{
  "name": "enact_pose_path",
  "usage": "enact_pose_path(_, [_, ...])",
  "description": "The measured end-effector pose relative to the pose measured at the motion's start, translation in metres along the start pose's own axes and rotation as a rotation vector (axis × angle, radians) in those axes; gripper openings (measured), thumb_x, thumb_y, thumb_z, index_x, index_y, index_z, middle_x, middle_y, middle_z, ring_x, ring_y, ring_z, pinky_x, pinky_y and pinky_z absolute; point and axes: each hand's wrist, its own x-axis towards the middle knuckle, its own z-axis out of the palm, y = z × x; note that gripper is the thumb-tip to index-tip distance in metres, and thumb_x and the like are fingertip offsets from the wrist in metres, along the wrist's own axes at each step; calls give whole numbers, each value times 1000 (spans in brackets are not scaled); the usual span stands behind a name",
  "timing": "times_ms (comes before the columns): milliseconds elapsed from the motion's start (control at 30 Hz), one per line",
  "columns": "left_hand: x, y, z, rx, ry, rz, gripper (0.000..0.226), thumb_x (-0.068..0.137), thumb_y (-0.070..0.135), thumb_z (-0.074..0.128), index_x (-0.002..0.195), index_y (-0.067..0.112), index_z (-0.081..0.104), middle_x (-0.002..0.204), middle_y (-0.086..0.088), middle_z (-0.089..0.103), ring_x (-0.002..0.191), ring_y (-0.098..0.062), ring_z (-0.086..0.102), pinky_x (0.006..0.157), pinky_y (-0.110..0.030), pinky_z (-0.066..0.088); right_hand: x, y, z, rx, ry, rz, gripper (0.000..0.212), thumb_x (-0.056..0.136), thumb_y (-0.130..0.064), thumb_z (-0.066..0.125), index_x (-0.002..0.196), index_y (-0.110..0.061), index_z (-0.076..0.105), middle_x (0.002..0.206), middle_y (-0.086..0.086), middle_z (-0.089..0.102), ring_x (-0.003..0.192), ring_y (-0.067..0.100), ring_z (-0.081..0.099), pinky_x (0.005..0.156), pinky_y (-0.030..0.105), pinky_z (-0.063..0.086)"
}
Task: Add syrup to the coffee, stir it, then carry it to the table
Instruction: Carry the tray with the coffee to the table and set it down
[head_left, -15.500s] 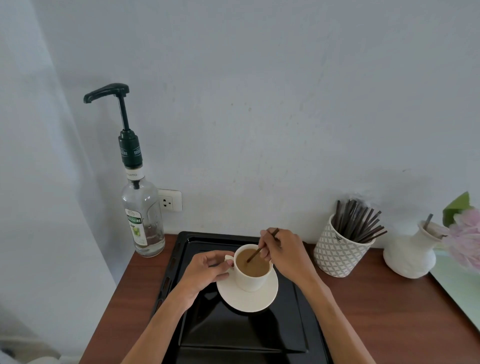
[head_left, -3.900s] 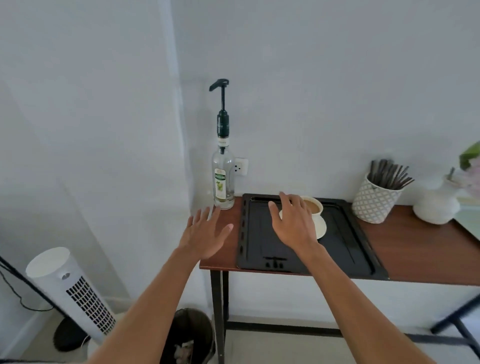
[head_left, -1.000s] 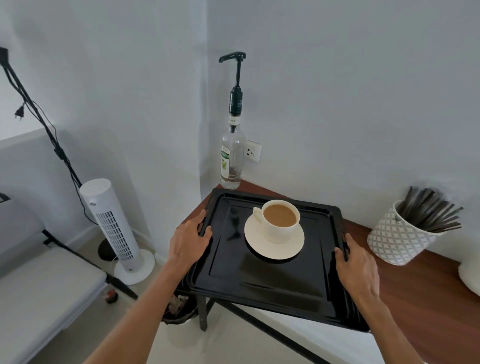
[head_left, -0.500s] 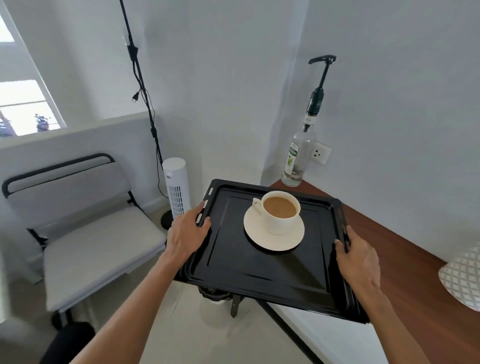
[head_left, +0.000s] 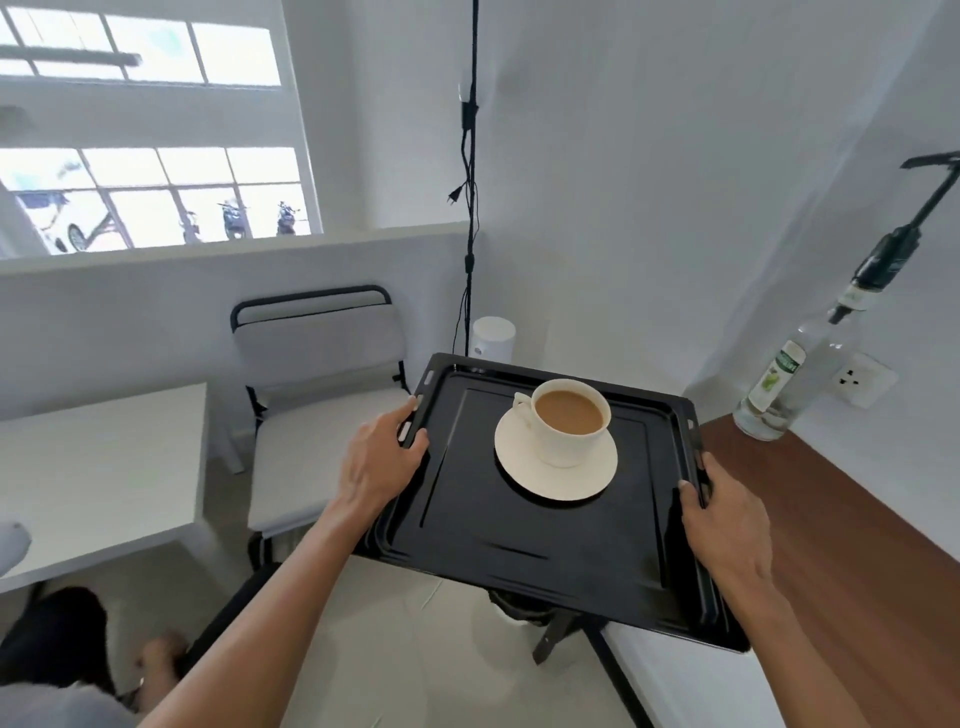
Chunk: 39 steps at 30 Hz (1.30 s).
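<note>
two hands: left hand (head_left: 382, 462), right hand (head_left: 727, 525) grip tray (head_left: 519, 545) rims
coffee (head_left: 569, 413): on tray, lifted
table (head_left: 98, 467): left of tray, unreached

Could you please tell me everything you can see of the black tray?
The tray is black, glossy and rectangular, metal by its look, with a raised rim and small slots along its left edge. It is held up about level: the left hand grips the left rim, the right hand the right rim. On its far half sits a white saucer bearing a cup of milky coffee.
</note>
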Motion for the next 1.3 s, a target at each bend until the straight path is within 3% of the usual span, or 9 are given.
enact_pose_path(233, [12,-46,-40,57,90,-80,54,98,27,63,150,19,55,112,-9,81,67,-24,68,65,-28,53,24,-59,43,69,-87,-111,30,101,-16,57,130,-19,63,74,4,66,66,26,59,63,36,44])
enact_pose_path(333, [15,-66,-55,58,138,-130,55,97,29,63,151,21,54,122,-5,78,80,-20,74,78,-32,58,32,-83,63,105,-121,-165,32,101,-16,56,133,-18,62,80,8,69,71,30,60,67,37,46])
enact_pose_path(467, [19,-89,-74,90,178,-190,57,97,32,63,152,23,52,116,-4,80,50,-4,60,70,-36,64,43,-112,89,124,-169,-210,41,102,-16,57,143,-11,58,87,13,71,70,27,55,73,36,45])
enact_pose_path(600, [19,-109,-89,93,231,-239,58,97,32,63,152,26,50,115,-9,80,79,-28,77,74,-42,63,49,-142,110,152,-203,-271,40,102,-15,58,141,-9,58,94,18,74,80,38,64,76,42,53])
enact_pose_path(733, [17,-127,-102,107,260,-287,59,98,32,63,154,25,48,125,-4,78,74,-26,74,82,-45,64,54,-167,128,156,-225,-327,36,101,-14,57,137,-10,61,85,11,71,73,33,60,69,36,47])
enact_pose_path(867, [14,-141,-112,136,306,-318,59,98,32,63,155,23,47,114,-10,81,76,-23,76,72,-26,55,57,-184,144,175,-243,-380,33,101,-15,59,133,-13,63,88,9,72,75,33,61,69,37,48])
enact_pose_path(1100, [4,-154,-123,117,323,-379,59,99,31,63,155,23,46,113,-17,80,78,-17,66,81,-24,58,63,-205,160,192,-280,-444,26,99,-13,61,124,-14,66,78,4,64,69,30,55,68,36,44])
enact_pose_path(1200, [1,-150,-126,133,342,-390,59,98,30,64,155,23,48,107,-11,83,61,-17,69,58,-1,40,69,-210,161,199,-294,-467,30,98,-14,61,128,-15,66,77,7,67,66,31,57,67,38,46])
enact_pose_path(1300, [-2,-147,-127,132,353,-392,60,98,30,64,155,22,47,104,-11,83,39,-7,53,57,-6,47,76,-213,161,189,-311,-476,38,98,-16,62,136,-15,63,83,14,71,71,35,58,70,42,50])
